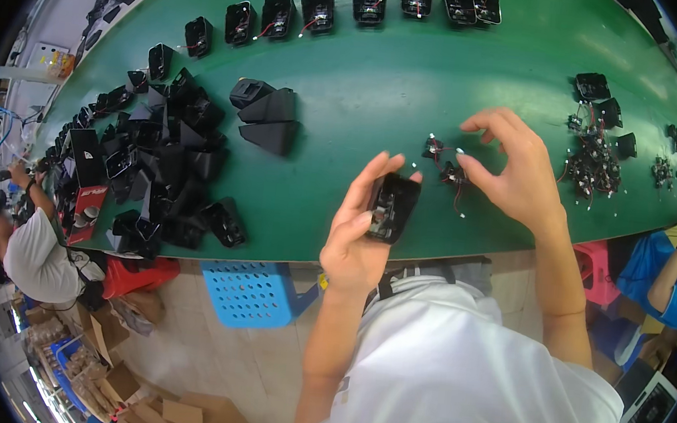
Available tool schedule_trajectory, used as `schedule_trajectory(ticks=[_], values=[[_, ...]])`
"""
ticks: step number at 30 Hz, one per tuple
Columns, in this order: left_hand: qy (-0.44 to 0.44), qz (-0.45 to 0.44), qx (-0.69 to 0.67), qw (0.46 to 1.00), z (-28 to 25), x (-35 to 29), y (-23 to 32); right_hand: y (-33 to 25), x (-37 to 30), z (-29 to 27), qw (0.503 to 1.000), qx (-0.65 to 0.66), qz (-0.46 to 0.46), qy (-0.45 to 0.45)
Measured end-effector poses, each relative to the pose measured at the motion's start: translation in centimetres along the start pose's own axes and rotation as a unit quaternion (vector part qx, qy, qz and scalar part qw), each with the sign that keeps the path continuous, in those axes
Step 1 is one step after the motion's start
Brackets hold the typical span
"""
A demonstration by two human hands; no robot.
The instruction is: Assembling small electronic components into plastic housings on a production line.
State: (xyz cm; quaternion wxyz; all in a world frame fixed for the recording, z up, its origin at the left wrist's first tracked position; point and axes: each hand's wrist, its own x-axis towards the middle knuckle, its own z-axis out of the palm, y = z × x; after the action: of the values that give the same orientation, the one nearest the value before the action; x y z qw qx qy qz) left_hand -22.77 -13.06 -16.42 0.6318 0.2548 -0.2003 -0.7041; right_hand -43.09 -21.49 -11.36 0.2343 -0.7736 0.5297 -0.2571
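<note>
One housing in hand, most of the pile untouched

The left hand [360, 238] is clamped around a black housing [392, 206] at the near table edge; the right hand [519, 175], fingers loosely curled, pinches a small wired part [452, 174] beside it. A row of fitted housings [321, 10] lines the far edge; a heap of empty shells [168, 156] waits left.
</note>
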Motion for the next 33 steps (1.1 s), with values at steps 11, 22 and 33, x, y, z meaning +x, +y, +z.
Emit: schedule_trajectory(ticks=[11, 22, 33], values=[[-0.001, -0.03, -0.058, 0.998, -0.5, -1.5, 0.3, -0.8, 1.2, 2.0, 0.992, -0.082, -0.084, -0.052], [-0.03, -0.014, -0.056, 0.998, -1.8, -2.0, -0.1, -1.7, 1.6, 3.7, 0.988, -0.057, -0.099, -0.109], [0.01, 0.004, -0.018, 1.0, -1.3, -2.1, 0.7, -1.6, 3.8, 0.4, 0.985, 0.056, -0.159, 0.033]])
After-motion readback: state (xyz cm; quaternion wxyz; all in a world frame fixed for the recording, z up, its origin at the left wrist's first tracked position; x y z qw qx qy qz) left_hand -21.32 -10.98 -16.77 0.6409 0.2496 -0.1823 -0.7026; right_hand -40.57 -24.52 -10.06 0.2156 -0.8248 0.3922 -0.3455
